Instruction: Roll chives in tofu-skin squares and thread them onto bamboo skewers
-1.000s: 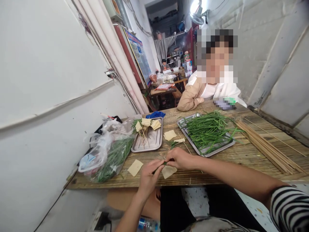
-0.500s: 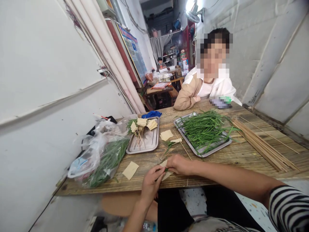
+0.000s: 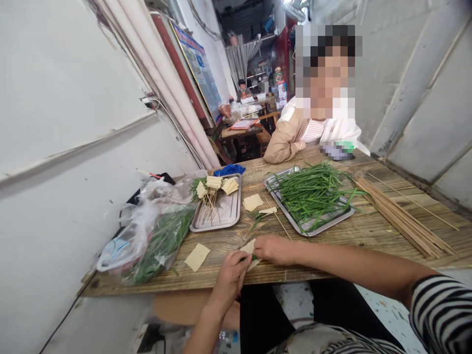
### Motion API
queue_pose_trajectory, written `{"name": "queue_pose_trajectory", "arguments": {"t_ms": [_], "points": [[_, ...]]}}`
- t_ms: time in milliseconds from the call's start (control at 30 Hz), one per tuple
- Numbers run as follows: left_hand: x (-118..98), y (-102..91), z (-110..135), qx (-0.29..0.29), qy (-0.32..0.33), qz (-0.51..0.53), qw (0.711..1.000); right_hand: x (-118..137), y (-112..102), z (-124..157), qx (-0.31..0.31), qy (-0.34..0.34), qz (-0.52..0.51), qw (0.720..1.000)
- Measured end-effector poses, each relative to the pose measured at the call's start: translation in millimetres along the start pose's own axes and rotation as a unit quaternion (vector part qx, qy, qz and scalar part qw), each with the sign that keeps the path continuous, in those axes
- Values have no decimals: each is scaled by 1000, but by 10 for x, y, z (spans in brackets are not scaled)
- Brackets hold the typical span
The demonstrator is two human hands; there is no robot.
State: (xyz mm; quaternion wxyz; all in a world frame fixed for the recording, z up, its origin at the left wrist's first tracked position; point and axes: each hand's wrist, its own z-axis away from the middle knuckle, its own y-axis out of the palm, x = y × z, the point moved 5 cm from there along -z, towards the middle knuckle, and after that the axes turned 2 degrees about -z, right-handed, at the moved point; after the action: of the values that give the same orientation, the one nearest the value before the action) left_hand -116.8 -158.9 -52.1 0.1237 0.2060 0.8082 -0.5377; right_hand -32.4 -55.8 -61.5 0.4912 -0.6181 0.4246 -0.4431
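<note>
At the near edge of the wooden table (image 3: 368,236) my left hand (image 3: 230,275) and my right hand (image 3: 271,248) meet over a pale tofu sheet (image 3: 250,248). Both pinch it together with a few green chive stalks, fingers curled. Another tofu sheet (image 3: 197,256) lies flat to the left. Beyond my hands a bamboo skewer (image 3: 280,224) with a folded sheet on it rests on the table beside a small stack of sheets (image 3: 252,202).
A steel tray (image 3: 217,219) holds finished skewers; a second tray (image 3: 332,219) is heaped with chives. A plastic bag of chives (image 3: 155,236) lies at the left, a bundle of bamboo skewers (image 3: 401,219) at the right. Another person (image 3: 317,130) sits across the table.
The camera has tilted, so the table sits higher in view. My hands have drawn the tofu sheet and chives closer together; the left hand's fingers have curled tighter round them.
</note>
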Motion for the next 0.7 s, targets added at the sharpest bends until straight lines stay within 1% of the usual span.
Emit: {"name": "queue_pose_trajectory", "arguments": {"t_ms": [100,200,300,400,467,567,633,700], "points": [[-45,6,-2,19,36,-38,998,50,8,27,10,-41,57,997],[-74,4,17,32,57,-91,994,89,1,52,-4,-70,82,994],[-84,-9,30,32,65,-120,990,112,22,64,5,-78,95,992],[-74,-3,31,16,65,-111,992,118,32,59,6,-64,97,993],[-48,16,37,-5,50,-92,994,92,20,47,-5,-34,67,997],[9,48,67,-54,21,-61,996,-11,-12,29,-40,48,-29,998],[64,67,97,-82,-8,-42,996,-77,-26,26,-71,85,-109,988],[121,74,123,-98,-40,-26,994,-121,-27,26,-100,99,-179,974]]}}
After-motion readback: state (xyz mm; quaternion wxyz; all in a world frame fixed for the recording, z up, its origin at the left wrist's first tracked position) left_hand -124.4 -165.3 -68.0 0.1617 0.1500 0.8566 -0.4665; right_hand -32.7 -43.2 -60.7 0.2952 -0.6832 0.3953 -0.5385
